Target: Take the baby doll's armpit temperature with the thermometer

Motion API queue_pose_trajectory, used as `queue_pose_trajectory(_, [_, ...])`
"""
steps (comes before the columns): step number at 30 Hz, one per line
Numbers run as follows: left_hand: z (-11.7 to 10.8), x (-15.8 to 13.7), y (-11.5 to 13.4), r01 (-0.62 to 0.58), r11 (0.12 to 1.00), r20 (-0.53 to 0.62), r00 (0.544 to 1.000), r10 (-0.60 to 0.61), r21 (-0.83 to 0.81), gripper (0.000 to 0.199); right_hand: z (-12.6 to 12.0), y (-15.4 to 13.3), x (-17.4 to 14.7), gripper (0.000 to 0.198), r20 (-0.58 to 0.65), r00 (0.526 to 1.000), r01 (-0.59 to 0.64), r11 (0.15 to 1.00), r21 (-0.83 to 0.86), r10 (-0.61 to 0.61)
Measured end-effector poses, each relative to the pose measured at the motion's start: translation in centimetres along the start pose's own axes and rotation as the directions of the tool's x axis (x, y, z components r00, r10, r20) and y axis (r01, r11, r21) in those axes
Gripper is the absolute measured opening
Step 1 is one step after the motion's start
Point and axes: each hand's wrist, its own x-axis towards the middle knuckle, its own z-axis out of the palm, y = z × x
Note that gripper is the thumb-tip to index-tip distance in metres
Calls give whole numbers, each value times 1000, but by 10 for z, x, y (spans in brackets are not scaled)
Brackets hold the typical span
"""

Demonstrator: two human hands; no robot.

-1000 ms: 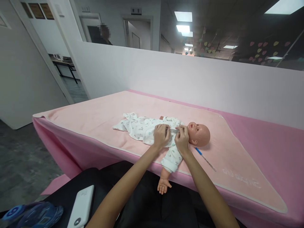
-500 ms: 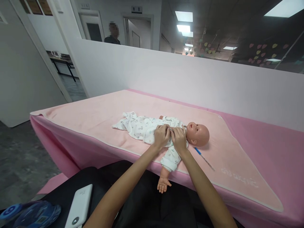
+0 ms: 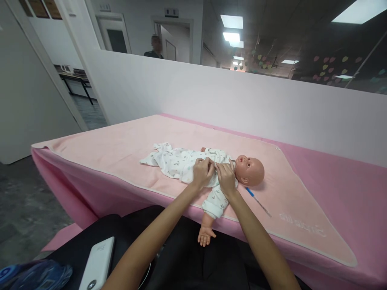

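Observation:
A baby doll (image 3: 252, 169) lies on its back on a pale pink mat (image 3: 121, 141), head to the right. It wears a white printed outfit (image 3: 177, 161). Over the doll's chest, my left hand (image 3: 202, 171) and my right hand (image 3: 225, 175) almost meet, fingers pinched on the front of the outfit. The exact bit of cloth or fastening between the fingertips is hidden. One doll arm hangs over the mat's near edge, its hand (image 3: 206, 235) palm up. Beside the doll's head lies a glass thermometer (image 3: 256, 200) with a blue end.
A white power bank (image 3: 98, 262) and a blue-tinted plastic bottle (image 3: 39, 276) sit at the lower left. Pink cloth (image 3: 341, 181) covers the table under the mat. Behind it stands a low white partition (image 3: 211, 92), with a person (image 3: 155, 50) beyond.
My hands keep their place over the doll's chest with only slight finger movement. The view has shifted a little, and the person in the background has moved right.

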Motion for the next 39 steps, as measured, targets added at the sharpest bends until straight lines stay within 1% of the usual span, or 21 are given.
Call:
queue_pose_trajectory(3, [-1, 0, -1, 14, 1000, 4, 1000, -14, 12, 14, 0, -1, 0, 23, -1, 1000, 1, 1000, -6, -1])
queue_pose_trajectory(10, [0, -2, -3, -10, 999, 35, 999, 8, 47, 14, 1, 0, -1, 23, 15, 1000, 2, 1000, -3, -2])
queue_pose_trajectory(13, [0, -1, -5, -18, 1000, 94, 995, 16, 24, 14, 0, -1, -1, 22, 28, 999, 15, 1000, 8, -15])
queue_pose_trajectory(16, [0, -1, -7, -44, 998, 169, 985, 37, 37, 16, -2, -3, 0, 20, 49, 999, 13, 1000, 11, -13])
queue_pose_trajectory(18, [-1, -1, -7, -44, 999, 185, 982, 37, 29, 18, -3, -4, 0, 19, 60, 998, -5, 1000, 5, 5])
queue_pose_trajectory(26, [-3, 0, -7, 33, 996, 176, 984, -17, -87, 18, -5, -6, 2, 12, 67, 998, -8, 1000, -22, 10])
queue_pose_trajectory(29, [-4, 0, -4, 105, 987, 141, 986, -87, -122, 16, -6, -7, 3, 12, 56, 998, -8, 1000, -13, 9])
queue_pose_trajectory(33, [-6, 0, 0, 191, 968, 96, 980, -177, -165, 15, -6, -8, 4, 16, 13, 999, 42, 999, -12, -42])
queue_pose_trajectory(36, [-8, 1, 2, 232, 953, 93, 972, -218, -193, 17, -6, -7, 5, 17, -12, 999, 45, 999, -14, -45])
queue_pose_trajectory(39, [-9, 2, 2, 240, 948, 94, 970, -224, -211, 18, -7, -5, 4, 18, -12, 999, 41, 999, 4, -40])
